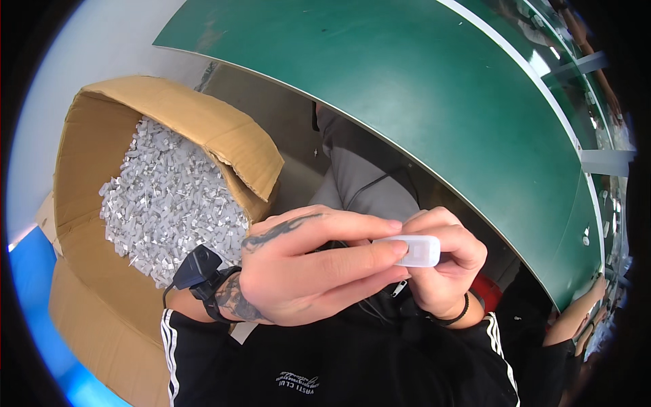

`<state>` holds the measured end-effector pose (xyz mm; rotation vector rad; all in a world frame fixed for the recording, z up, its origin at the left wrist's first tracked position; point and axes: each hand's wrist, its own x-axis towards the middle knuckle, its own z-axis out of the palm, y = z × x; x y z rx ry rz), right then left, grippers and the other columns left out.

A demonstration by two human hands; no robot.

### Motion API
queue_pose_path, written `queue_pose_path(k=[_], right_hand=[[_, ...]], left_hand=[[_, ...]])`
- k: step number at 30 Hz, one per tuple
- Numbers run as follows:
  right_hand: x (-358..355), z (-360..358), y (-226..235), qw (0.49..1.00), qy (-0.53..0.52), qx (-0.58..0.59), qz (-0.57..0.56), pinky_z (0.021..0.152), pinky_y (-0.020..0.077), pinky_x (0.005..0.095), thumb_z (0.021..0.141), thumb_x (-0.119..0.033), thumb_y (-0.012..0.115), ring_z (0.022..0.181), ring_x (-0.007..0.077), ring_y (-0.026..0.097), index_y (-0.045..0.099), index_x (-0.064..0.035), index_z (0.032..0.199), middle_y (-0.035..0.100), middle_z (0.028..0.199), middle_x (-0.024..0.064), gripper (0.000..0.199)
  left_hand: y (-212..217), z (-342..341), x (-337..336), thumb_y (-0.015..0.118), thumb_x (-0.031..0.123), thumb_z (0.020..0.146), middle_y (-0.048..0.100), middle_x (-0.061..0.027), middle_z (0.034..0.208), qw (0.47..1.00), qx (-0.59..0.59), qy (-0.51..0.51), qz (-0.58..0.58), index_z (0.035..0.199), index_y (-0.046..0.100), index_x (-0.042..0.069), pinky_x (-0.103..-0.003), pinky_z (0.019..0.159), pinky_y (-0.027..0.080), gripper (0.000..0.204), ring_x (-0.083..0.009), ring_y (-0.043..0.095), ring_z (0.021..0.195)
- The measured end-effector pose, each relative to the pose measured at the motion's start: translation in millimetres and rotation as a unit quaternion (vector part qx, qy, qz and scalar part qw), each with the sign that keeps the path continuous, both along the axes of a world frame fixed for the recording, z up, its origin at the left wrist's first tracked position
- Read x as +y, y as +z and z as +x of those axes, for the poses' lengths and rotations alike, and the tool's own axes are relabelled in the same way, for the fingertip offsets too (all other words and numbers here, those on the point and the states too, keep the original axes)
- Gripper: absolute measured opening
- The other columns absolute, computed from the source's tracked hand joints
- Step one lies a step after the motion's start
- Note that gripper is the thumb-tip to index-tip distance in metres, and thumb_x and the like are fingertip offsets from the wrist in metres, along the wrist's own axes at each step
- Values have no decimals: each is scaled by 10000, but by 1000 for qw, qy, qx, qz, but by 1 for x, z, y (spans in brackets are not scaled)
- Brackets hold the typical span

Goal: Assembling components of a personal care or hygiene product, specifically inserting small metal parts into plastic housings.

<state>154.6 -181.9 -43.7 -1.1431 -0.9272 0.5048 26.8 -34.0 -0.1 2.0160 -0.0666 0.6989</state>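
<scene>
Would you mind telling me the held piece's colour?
The piece is milky white, best seen in the head view.

Black top [407,359] — white stripes [169,353] down left and right sides, pale print [297,382] at near front. Grey trousers [369,193] on far side. Left hand [305,264]: tattoos [237,298] on back and wrist, black boxy device [196,268] on black strap [215,305], thin cable [165,296]. Right hand [444,254] — dark beaded bracelet [456,316] at wrist.

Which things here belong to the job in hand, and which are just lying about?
In the job:
- white plastic piece, in the left hand and right hand
- probably the small pale pieces in the carton

Seemingly lying about:
- small pale object on the green table
</scene>
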Motion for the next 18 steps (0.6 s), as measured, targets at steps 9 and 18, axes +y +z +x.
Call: queue_pose_path(k=[9, 18], right_hand=[[-1, -1, -2, 997, -37, -71, 6, 587, 519, 263, 703, 92, 684, 701, 199, 652, 664, 27, 879, 669, 848, 158, 188], [-2, -7, -5, 1000, -18, 16, -2, 624, 526, 279, 752, 35, 686, 725, 203, 653, 668, 29, 887, 668, 869, 164, 137]], left_hand=[[-5, 0, -5, 862, 88, 592, 669, -142, 968, 979, -31, 81, 183, 914, 683, 30, -288, 636, 557, 373, -222, 669, 735], [-4, -1, -4, 848, 25, 614, 661, -162, 972, 999, 9, 22, 25, 955, 678, -11, -289, 586, 532, 383, -228, 662, 727]])
